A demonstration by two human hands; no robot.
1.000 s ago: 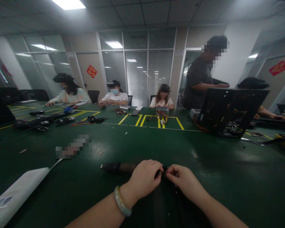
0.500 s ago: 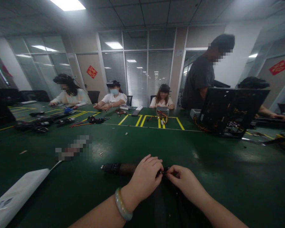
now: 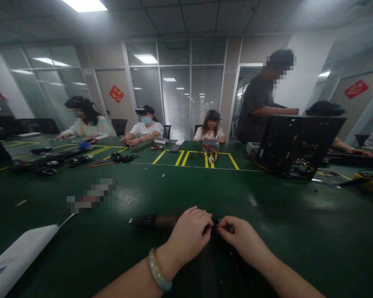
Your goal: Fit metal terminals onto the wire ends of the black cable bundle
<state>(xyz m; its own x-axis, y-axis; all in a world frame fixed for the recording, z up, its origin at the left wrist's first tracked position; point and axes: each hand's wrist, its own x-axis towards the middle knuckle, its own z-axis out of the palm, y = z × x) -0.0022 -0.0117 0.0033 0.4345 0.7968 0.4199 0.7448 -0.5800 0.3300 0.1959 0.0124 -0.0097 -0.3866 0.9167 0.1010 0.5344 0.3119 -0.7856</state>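
Note:
A dark cylindrical tool, by its look an electric screwdriver (image 3: 161, 222), lies on its side on the green table, its metal tip (image 3: 131, 222) pointing left. My left hand (image 3: 191, 229), with a pale bangle on the wrist, is closed over its right-hand end. Right beside it, my right hand (image 3: 236, 231) pinches with thumb and fingertips at that same end. What it pinches is small and dark, mostly hidden between the fingers. A dim black strip, perhaps a cable (image 3: 233, 256), runs from there toward me.
On the left lies a white power strip (image 3: 25, 252) with a cord. Cables and dark parts (image 3: 49, 161) spread across the far left. An open black computer case (image 3: 298, 145) stands at the right. Several people sit opposite; one person stands behind the case.
The view has shifted slightly, so most things sit a little further left. Both my hands keep their hold at the tool's end. The standing person's forearm is now raised above the case.

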